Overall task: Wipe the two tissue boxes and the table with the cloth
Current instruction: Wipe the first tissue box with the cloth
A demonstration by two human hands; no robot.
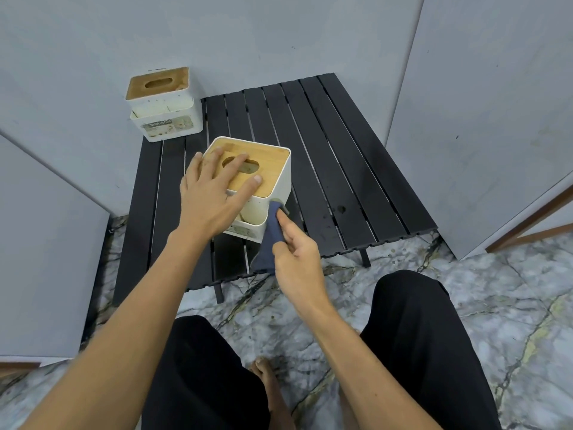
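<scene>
**Cloth pressed to the near tissue box's front corner**

The near tissue box (266, 181), white with a wooden slotted lid, stands on the black slatted bench (341, 169) at about 9 o'clock of its middle. The left hand (210, 197) lies flat on the lid, fingers straight and spread, the grip open and holding nothing, one fingertip over the slot. The right hand (297, 259) has its grip closed round a dark blue cloth (271, 234), forefinger pressing it against the box's front right corner; the rest of the cloth hangs down over the bench's near edge.

The second tissue box (164, 110), same make, sits at the bench's 11 o'clock corner, well apart from the first and against the grey wall (93, 41). Grey panels (480, 119) close in the bench at 9 and 3 o'clock. A few wet spots (341, 209) mark the slats at 4 o'clock of the near box. Below are a marble-patterned floor (511, 305), the person's black-clad knees (418, 336) and a bare foot (263, 373).
</scene>
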